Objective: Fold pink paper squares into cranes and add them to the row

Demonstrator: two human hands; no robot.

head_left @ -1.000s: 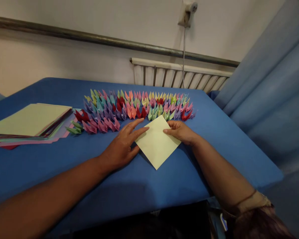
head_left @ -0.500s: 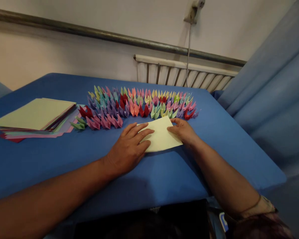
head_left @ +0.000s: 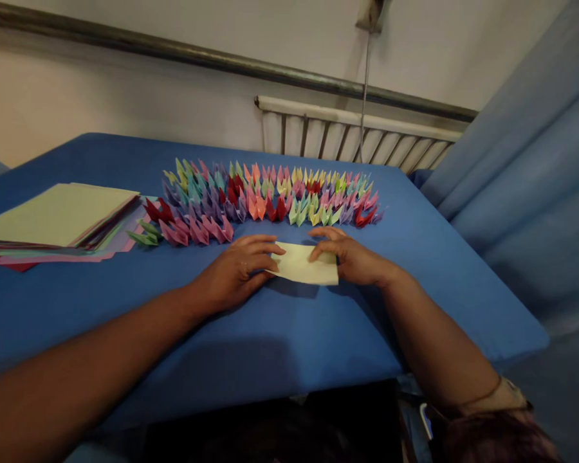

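A pale yellow sheet of paper [head_left: 302, 265] is held between my two hands, just above the blue table. It shows as a low, wide strip with its near edge bowed. My left hand [head_left: 244, 267] grips the left end, thumb below and fingers above. At the right end, my right hand [head_left: 345, 254] has the paper between thumb and fingers, one finger lying over its face. Behind my hands stand rows of folded paper cranes [head_left: 255, 206] in pink, red, purple, green, yellow and blue.
To the left lies a stack of coloured paper sheets [head_left: 58, 212], pale yellow on top. The blue table [head_left: 222, 360] ends close to my body. Along the wall run a metal rail [head_left: 197, 58] and a radiator [head_left: 328, 116]. A blue curtain [head_left: 525, 161] hangs at the right.
The paper has been turned between my hands and now appears as a narrower strip. My left hand has moved slightly left and farther from me; the right fingers have shifted over the paper.
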